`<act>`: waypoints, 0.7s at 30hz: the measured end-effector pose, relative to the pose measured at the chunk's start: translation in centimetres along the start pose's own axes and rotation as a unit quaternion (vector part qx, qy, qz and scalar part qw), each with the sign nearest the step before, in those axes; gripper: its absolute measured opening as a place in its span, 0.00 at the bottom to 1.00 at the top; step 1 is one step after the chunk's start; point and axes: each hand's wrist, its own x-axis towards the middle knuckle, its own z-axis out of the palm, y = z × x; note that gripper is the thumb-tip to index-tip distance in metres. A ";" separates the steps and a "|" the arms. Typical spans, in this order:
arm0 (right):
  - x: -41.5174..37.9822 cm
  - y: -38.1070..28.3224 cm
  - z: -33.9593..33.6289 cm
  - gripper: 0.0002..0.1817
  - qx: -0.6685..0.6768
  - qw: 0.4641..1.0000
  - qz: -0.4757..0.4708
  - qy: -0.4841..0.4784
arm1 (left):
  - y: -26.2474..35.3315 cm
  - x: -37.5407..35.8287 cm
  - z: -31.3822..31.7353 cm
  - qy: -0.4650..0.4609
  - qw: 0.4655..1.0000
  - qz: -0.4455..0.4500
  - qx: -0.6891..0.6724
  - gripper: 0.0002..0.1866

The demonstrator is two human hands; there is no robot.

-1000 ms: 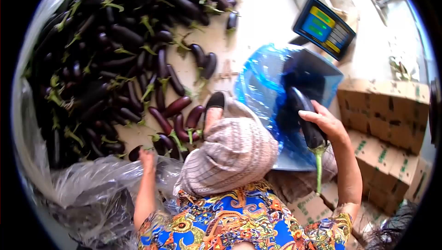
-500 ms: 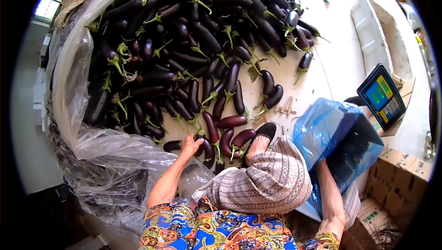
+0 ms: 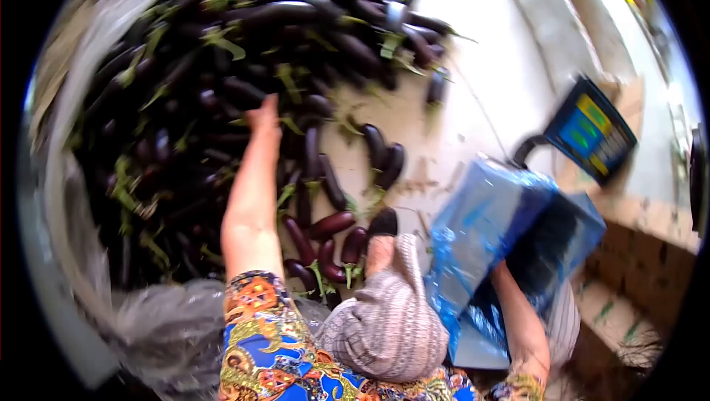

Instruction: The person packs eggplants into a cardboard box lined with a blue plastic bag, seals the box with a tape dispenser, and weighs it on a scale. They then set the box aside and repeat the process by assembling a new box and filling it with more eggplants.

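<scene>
My left hand (image 3: pixel 264 116) is stretched far out over a big heap of dark purple eggplants (image 3: pixel 355 50). Its fingers are blurred, and a dark eggplant (image 3: pixel 244 93) lies right at the fingertips; whether it is gripped cannot be made out. My right hand reaches into a blue plastic bag (image 3: pixel 466 231) that lines a box-like container with a dark inside; the fingers are hidden in there. Close to my foot, several redder eggplants (image 3: pixel 331 225) lie on the pale floor, and two darker ones (image 3: pixel 392 164) rest a bit farther out.
A scale display (image 3: pixel 592 131) on a bent stand rises behind the bag. Beyond it is a long whitish trough (image 3: pixel 551 24). Cardboard boxes (image 3: pixel 629 253) stand at the right. Clear plastic sheeting (image 3: pixel 170 327) borders the heap at left and near me.
My left hand has moved forward from the eggplants near my foot to the middle of the heap. My view has shifted too. My right arm stays in the blue bag.
</scene>
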 end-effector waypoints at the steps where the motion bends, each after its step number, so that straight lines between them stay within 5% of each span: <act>1: 0.0 -0.3 0.0 0.24 -0.003 1.000 0.001 -0.001 | -0.7 1.0 0.3 0.002 1.000 0.000 -0.008 0.25; 4: -0.7 -0.2 -0.3 0.23 -0.009 1.000 0.016 0.008 | -1.1 1.1 -0.2 -0.033 0.997 0.035 -0.058 0.25; 9: -0.5 -1.2 -0.5 0.21 -0.023 0.999 0.022 -0.001 | 3.8 -13.2 -3.9 -0.211 0.960 0.184 0.032 0.29; 17: -7.3 -12.6 -11.1 0.18 -0.200 0.977 0.048 -0.053 | 11.0 -29.9 -3.1 -0.535 0.835 0.100 -0.086 0.31; 19: -6.1 -11.2 -13.1 0.14 -0.375 0.905 -0.037 -0.198 | 12.9 -34.6 -1.6 -0.584 0.798 0.093 -0.112 0.32; 21: -8.2 -12.7 -15.8 0.14 -0.181 0.970 -0.102 -0.126 | 14.4 -38.0 -0.1 -0.674 0.729 0.089 -0.083 0.33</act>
